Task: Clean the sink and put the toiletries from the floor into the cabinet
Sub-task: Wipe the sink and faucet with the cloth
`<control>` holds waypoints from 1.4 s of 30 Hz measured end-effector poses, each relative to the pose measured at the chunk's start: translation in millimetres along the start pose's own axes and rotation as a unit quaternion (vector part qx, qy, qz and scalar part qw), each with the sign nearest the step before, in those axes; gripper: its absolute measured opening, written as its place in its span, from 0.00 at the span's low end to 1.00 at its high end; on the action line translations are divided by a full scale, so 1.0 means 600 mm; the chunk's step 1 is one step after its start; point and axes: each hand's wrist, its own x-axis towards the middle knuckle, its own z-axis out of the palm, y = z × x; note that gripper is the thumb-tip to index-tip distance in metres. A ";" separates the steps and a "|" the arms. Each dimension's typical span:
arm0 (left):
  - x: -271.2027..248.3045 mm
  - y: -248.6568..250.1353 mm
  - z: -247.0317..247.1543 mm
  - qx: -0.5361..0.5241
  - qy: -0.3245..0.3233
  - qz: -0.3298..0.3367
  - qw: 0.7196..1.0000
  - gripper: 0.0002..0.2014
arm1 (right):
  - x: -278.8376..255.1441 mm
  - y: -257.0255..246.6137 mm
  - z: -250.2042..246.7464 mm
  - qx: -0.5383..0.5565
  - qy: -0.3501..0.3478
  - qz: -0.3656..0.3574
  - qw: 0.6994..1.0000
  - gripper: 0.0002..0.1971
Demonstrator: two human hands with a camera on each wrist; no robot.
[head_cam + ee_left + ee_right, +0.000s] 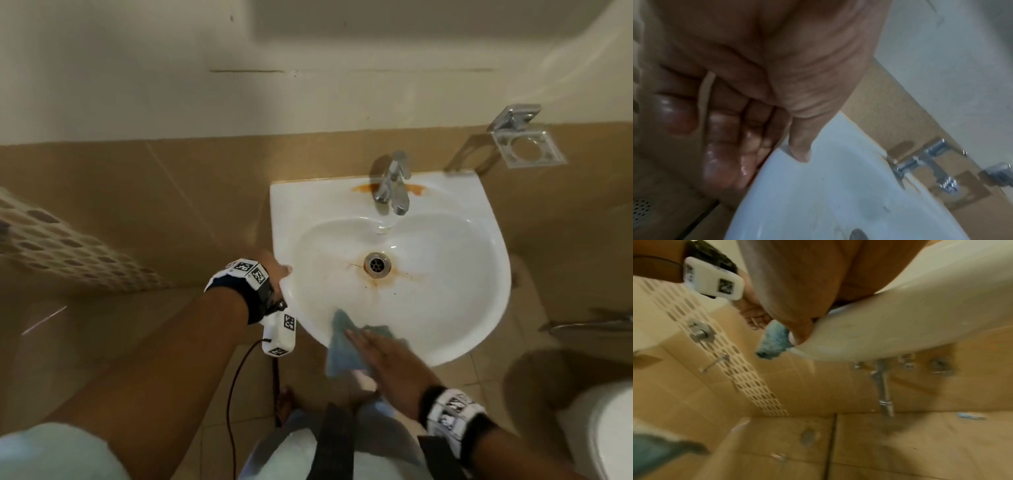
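Observation:
The white sink [479, 219] hangs on the tiled wall, with rusty stains round its drain [376, 265] and at the base of the chrome faucet [392, 185]. My left hand [275, 270] grips the sink's left rim; in the left wrist view its thumb lies on top of the rim [818, 203] and its wet fingers [725, 162] curl underneath. My right hand [387, 359] lies flat, fingers straight, and presses a blue cloth [340, 349] onto the front rim. The cloth [774, 340] drapes over the edge beside the thumb. A small blue item [970, 416] lies on the floor under the sink.
A chrome holder [527, 145] is fixed to the wall right of the faucet. A toilet [603, 428] stands at the lower right. Under the basin runs a metal drain pipe [884, 386], with a floor drain [807, 436] in the beige tiles.

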 end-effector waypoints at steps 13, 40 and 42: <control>-0.068 0.048 0.020 0.054 0.028 -0.016 0.998 0.28 | 0.076 -0.073 -0.005 0.124 -0.001 0.075 0.989 0.31; -0.126 0.046 0.024 -0.070 0.010 0.028 0.997 0.26 | 0.046 -0.069 -0.007 0.121 -0.018 0.058 0.991 0.31; -0.133 0.033 0.017 0.017 0.024 0.057 0.998 0.29 | 0.106 -0.115 -0.006 0.146 -0.011 0.083 0.986 0.36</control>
